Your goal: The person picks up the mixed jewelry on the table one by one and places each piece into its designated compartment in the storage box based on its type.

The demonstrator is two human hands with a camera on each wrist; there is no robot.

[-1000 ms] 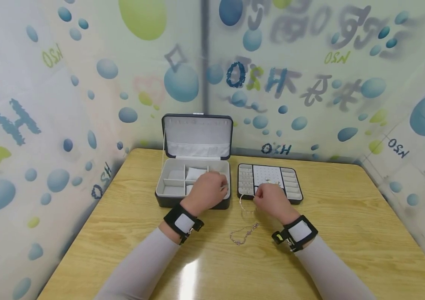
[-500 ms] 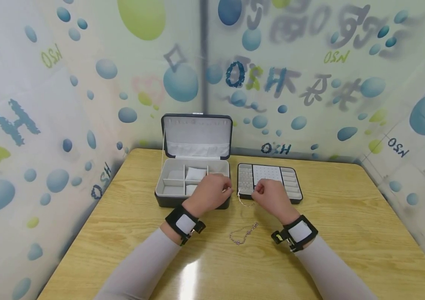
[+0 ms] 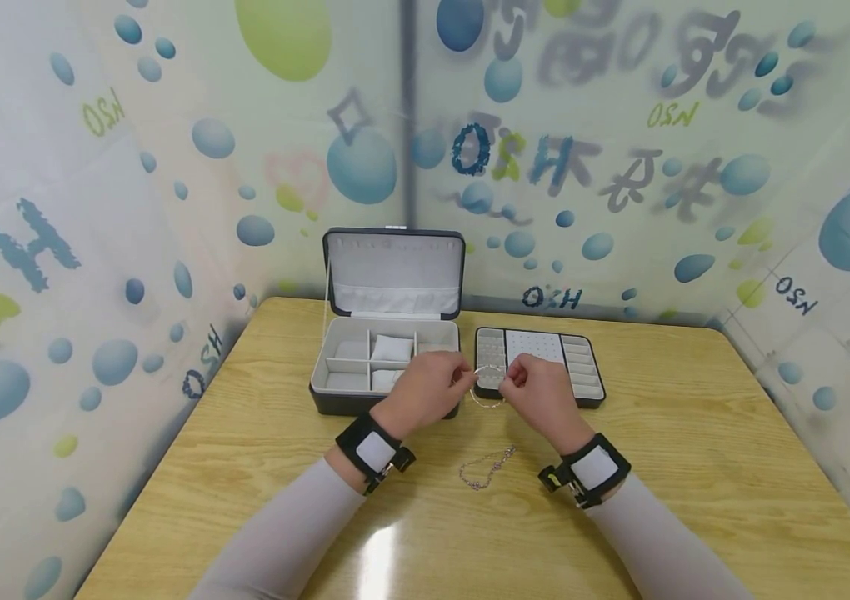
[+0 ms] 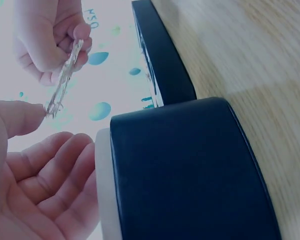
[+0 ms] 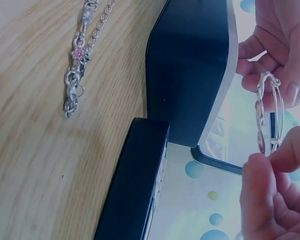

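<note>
Between my two hands hangs a thin silver bangle [image 3: 487, 406], with a twisted band and small clasp-like ends [image 5: 260, 110]. My left hand [image 3: 428, 387] holds its left side at the thumb [image 4: 25, 118], while the other fingers curl loosely below. On the opposite side, my right hand [image 3: 545, 396] pinches it between thumb and forefinger. Both hands are above the table, in front of a dark open jewelry box [image 3: 338, 404] and a lift-out jewelry tray [image 3: 592, 403]. A silver chain bracelet with pink flower charms [image 5: 79, 54] lies on the table nearer me.
The box's lid [image 3: 395, 275] stands upright behind its compartments. White cushions [image 3: 392, 347] sit in the middle compartments. The wooden table [image 3: 695, 450] extends to both sides, and patterned walls [image 3: 605, 250] close in behind and at the sides.
My right hand has raised the bangle from low by the tray's front edge. My left hand has moved right from over the box and taken hold of the bangle's left side.
</note>
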